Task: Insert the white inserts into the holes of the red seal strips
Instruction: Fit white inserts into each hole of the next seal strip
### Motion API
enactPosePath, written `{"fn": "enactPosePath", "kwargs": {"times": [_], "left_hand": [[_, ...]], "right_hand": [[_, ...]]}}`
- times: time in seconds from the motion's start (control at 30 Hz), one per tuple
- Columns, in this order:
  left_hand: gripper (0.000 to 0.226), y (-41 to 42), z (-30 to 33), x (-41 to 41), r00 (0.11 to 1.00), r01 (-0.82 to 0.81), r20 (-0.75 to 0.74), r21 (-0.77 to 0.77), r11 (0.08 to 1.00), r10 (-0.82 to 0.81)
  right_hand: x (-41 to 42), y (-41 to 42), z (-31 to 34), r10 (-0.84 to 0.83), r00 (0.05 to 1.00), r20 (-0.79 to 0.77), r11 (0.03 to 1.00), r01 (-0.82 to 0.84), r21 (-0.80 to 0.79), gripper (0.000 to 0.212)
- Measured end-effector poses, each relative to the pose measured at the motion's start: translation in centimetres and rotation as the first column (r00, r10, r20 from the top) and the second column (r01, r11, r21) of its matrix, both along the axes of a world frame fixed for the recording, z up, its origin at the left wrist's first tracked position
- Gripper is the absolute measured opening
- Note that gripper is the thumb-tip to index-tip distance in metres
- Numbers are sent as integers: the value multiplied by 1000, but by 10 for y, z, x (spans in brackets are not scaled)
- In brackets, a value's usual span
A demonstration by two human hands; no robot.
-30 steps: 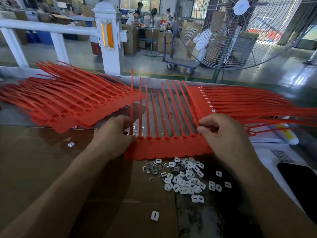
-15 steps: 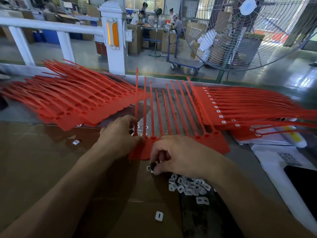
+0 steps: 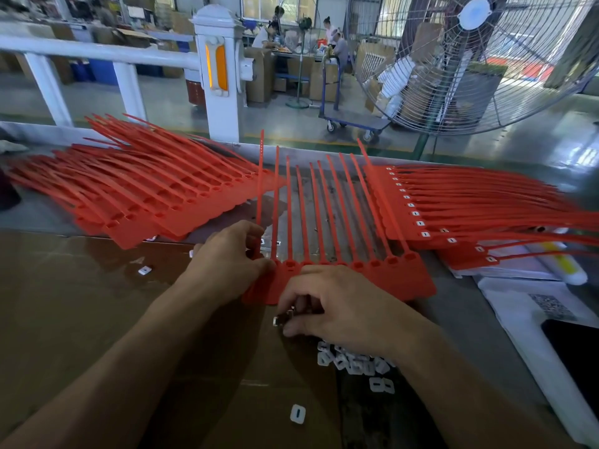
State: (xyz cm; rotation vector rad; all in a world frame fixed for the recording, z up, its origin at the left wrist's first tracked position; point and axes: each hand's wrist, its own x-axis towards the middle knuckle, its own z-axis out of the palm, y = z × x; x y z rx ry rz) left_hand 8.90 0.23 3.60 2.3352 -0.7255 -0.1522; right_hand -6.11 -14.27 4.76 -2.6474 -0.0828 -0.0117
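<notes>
A: Nearest?
B: Lone white insert (image 3: 297, 413) on cardboard (image 3: 81, 306), then the insert pile (image 3: 355, 362) under the right wrist.
A: Right hand (image 3: 337, 306)?
B: Fingers curled, pinching small inserts at the pile's far edge.
A: Left hand (image 3: 231, 259)?
B: Pinching the left end of the red seal strip set (image 3: 389, 280), tails pointing away.
A: Beyond?
B: Unfilled red strips (image 3: 146, 192) left, filled stack (image 3: 453, 205) right, fan (image 3: 479, 59) behind.
</notes>
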Motion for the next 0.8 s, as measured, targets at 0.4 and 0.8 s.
{"fn": "enactPosePath", "kwargs": {"times": [0.4, 0.8], "left_hand": [[51, 0, 3, -3, 1000, 11, 23, 27, 1000, -12], [17, -7, 4, -13, 981, 131, 173, -284, 950, -84]], "right_hand": [[-2, -1, -2, -50, 998, 32, 983, 44, 177, 9], [4, -13, -14, -410, 907, 94, 775, 293, 560, 17]]}}
